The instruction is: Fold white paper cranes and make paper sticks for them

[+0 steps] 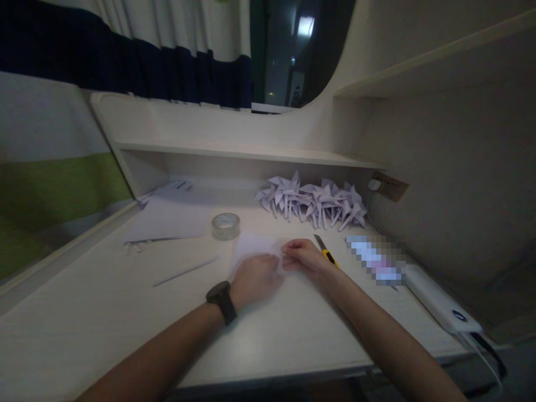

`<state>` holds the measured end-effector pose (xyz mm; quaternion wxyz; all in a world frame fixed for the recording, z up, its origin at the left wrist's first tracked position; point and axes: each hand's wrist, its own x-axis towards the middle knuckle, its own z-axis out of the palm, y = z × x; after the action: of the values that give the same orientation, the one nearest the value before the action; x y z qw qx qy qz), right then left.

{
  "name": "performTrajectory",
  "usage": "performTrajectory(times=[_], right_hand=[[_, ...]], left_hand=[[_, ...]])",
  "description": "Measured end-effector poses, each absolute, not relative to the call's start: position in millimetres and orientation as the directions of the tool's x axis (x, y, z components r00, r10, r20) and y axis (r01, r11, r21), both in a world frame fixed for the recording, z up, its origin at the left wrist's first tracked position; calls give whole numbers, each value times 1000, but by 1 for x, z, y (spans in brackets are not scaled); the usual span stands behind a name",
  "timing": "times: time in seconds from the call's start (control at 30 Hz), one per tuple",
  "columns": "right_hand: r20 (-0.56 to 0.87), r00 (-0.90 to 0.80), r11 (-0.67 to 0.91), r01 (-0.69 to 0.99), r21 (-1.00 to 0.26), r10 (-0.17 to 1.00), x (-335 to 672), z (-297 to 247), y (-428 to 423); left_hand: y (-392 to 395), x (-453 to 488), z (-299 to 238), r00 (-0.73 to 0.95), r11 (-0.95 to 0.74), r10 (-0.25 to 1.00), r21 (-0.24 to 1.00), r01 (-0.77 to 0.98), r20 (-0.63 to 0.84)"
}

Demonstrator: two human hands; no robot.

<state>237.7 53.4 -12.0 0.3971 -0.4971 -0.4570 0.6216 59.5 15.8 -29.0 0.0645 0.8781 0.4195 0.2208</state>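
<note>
A small white sheet of paper [251,245] lies on the desk [104,312] in front of me. My left hand [256,277], with a dark watch on its wrist, rests on the sheet's near edge with its fingers curled down onto it. My right hand [304,255] pinches the sheet's right side, fingers pressed together. A yellow utility knife [325,251] lies just right of that hand.
A roll of clear tape [225,225] stands behind the sheet. A heap of several white paper pinwheels [314,202] lies at the back. A stack of paper [171,218] is at the back left, a thin stick [186,271] left, a white power bank [441,304] right.
</note>
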Motion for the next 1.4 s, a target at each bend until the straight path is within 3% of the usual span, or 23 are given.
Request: performTrajectory(times=[0.2, 0.33, 0.47, 0.63, 0.8, 1.4], right_hand=[[-117, -58, -118, -18, -993, 991, 234, -20, 58], [122, 60, 106, 221, -970, 991, 234, -21, 59], [382, -49, 351, 516, -781, 923, 233, -20, 50], [506, -251, 523, 677, -517, 825, 227, -21, 38], [569, -339, 588, 735, -337, 749, 226, -21, 33], [542, -415, 585, 789, -184, 731, 224, -20, 29]], left_hand=[[29, 56, -30, 405, -564, 826, 577, 591, 393], [41, 53, -35, 224, -391, 919, 823, 412, 324], [44, 54, -40, 125, -201, 975, 969, 141, 184], [44, 55, -43, 151, -52, 986, 989, -138, 73], [44, 57, -43, 130, -67, 988, 987, -147, 86], [38, 60, -37, 133, -84, 986, 991, -103, 98]])
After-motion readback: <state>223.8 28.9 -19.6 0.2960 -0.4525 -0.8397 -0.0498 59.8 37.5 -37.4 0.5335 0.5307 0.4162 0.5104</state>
